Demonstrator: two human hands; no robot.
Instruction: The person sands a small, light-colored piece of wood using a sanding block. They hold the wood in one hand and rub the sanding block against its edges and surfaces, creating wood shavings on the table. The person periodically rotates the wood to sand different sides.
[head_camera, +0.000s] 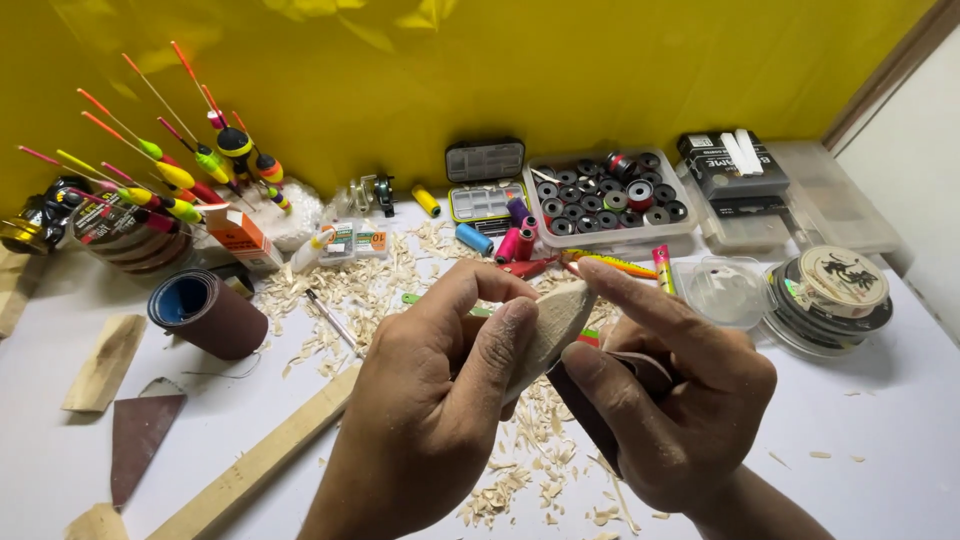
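At the frame's centre, the left hand pinches a pale, tapered wood blank between thumb and fingers. The right hand closes on a dark strip of sandpaper, folded under the blank, with its forefinger laid along the blank's upper edge. The work looks like sanding the carved shape smooth. Done well, it probably calls for light, even strokes along the taper, turning the blank often so no flat spot forms, and a firm hold near the thick end. Shavings litter the table below; a wood strip lies at lower left.
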